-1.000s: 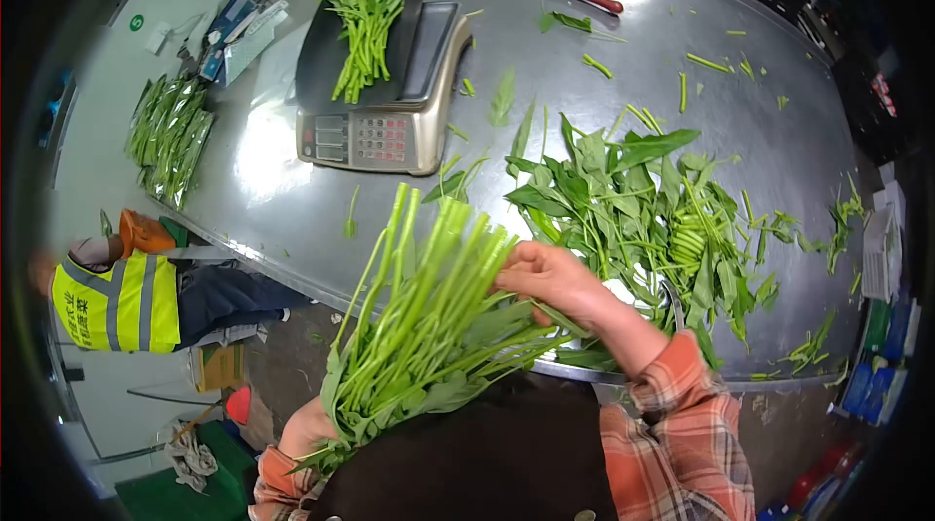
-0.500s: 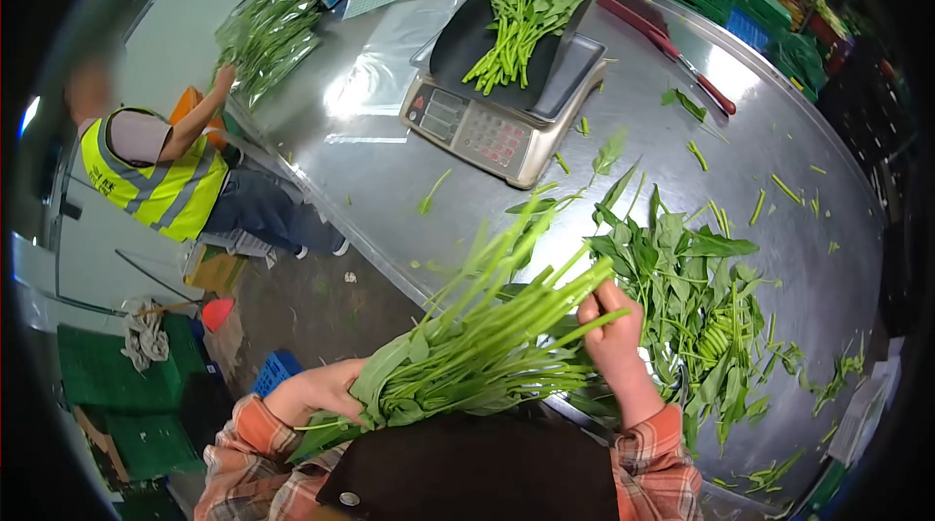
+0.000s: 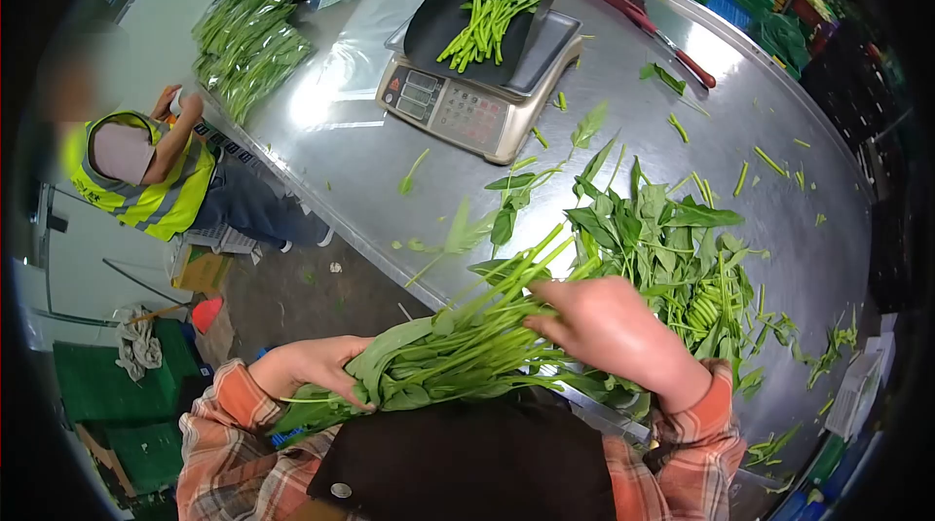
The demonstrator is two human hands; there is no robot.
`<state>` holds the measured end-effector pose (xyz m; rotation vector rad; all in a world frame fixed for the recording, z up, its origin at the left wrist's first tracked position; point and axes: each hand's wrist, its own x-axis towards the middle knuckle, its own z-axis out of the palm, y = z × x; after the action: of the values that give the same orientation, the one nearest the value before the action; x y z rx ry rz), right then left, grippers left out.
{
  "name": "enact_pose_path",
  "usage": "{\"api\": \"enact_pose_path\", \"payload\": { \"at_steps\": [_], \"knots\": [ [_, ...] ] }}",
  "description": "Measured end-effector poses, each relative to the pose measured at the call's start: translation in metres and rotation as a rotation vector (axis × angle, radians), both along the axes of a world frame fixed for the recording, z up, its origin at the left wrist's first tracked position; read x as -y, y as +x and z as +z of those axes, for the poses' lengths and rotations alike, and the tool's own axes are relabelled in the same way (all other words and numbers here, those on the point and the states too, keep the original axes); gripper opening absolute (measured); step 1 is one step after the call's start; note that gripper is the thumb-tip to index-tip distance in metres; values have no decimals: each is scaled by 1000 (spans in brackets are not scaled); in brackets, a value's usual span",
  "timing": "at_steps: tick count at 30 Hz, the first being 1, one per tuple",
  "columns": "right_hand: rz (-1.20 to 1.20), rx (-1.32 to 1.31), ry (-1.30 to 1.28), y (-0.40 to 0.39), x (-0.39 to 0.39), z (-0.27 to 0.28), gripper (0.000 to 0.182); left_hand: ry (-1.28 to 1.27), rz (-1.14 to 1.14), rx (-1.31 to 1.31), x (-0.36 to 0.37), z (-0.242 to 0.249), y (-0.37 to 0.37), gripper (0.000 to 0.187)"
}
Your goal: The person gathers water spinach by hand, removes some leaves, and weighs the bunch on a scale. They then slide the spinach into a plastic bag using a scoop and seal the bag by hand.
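Observation:
My left hand [image 3: 326, 370] is wrapped around the leafy end of a bunch of water spinach [image 3: 448, 355], held in front of my dark apron. The stems point up and to the right, over the table's near edge. My right hand [image 3: 609, 326] is closed at the stem ends, thumb and forefinger on the stems; its other fingers are mostly hidden. Just beyond it, a loose heap of water spinach [image 3: 672, 239] lies on the metal table [image 3: 360, 166].
A digital scale [image 3: 477, 112] bears a black scoop [image 3: 429, 29] with cut greens. Right of it lies a red-handled brush [image 3: 682, 58]. Bagged greens [image 3: 248, 49] sit at the table's left edge, near a person in a yellow vest [image 3: 151, 175]. Stem scraps are scattered about.
My right hand has moved left along the stems and turned back-up. Some loose stems now lie on the table left of the heap. The person at left has let go of the bagged greens.

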<state>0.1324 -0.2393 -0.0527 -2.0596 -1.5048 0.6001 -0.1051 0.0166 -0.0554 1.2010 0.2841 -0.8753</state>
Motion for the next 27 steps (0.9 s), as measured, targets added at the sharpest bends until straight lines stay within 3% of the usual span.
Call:
{"api": "enact_pose_path", "payload": {
  "at_steps": [1,7,8,11,13,14,17,19,21,24,27],
  "knots": [
    [109,50,-78,-1,-4,-10,26,5,-18,12,-1,0,0,76],
    [-295,-660,325,-1,14,-37,15,-174,105,78,-7,-18,-12,75],
    [-391,-720,432,-4,15,-49,14,-211,139,68,-7,-20,-12,74],
    [-803,-1240,713,4,25,-47,17,-145,-1,51,-11,-25,-13,74],
    [-880,-1540,1057,32,48,-78,16,-80,-32,61,-10,-20,-10,74],
    [-653,-1547,1211,46,57,-84,15,-51,-55,74,-11,-19,-9,74],
    [-886,-824,517,53,52,-53,22,-28,-114,65,-11,-11,3,73],
    [-373,-366,387,45,33,-26,29,-11,-166,52,-11,-3,14,73],
    [-137,-128,299,28,12,-11,29,30,-231,63,-8,3,25,72],
    [82,-215,-37,22,-7,-20,22,69,-263,88,-8,7,30,73],
    [-298,-946,357,24,-4,-46,18,56,-207,129,-10,-2,20,73]
  ]
}}
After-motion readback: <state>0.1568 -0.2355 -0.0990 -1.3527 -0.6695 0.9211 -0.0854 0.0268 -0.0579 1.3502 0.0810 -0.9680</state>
